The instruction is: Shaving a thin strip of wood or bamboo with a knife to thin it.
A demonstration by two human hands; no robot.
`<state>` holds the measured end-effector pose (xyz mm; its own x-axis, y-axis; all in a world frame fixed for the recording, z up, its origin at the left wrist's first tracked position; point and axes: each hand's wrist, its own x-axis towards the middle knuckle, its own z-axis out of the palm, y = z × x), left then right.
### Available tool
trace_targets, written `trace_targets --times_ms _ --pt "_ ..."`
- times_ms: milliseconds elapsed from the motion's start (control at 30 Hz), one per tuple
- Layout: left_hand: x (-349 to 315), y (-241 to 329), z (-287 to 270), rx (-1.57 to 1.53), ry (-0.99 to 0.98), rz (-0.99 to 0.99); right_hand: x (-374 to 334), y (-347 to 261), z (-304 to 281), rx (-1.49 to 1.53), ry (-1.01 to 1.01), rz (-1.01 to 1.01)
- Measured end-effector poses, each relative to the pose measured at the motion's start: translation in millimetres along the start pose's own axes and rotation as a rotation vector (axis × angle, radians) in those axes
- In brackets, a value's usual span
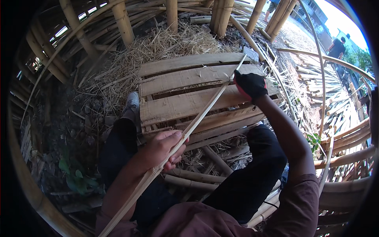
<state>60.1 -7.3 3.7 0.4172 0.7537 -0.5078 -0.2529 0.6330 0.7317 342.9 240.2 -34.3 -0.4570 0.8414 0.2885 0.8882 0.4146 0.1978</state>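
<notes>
A long, pale bamboo strip [205, 111] runs diagonally from beside my left forearm up over a slatted wooden crate [169, 107]. My left hand [164, 149] is closed around the strip near the crate's front edge, thumb on top. Below that hand the strip looks split into several thin lengths. My right hand [251, 85], in a black glove with red, is closed in a fist against the strip's far part, above the crate's right side. A small bright bit shows where fist and strip meet; what the fist grips is hidden. Thin shavings [203, 74] lie on the slats.
Dry straw and shavings [166, 41] are heaped behind the crate. Upright bamboo poles [123, 23] stand at the back, and cut bamboo [335, 94] lies in piles to the right. My legs flank the crate. Another person [337, 48] is far off at upper right.
</notes>
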Motion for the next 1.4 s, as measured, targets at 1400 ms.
trace_targets --times_ms 1400 --pt "2.5 -0.1 -18.2 0.116 0.004 0.083 -28.7 -62.8 -62.8 0.185 -0.208 0.018"
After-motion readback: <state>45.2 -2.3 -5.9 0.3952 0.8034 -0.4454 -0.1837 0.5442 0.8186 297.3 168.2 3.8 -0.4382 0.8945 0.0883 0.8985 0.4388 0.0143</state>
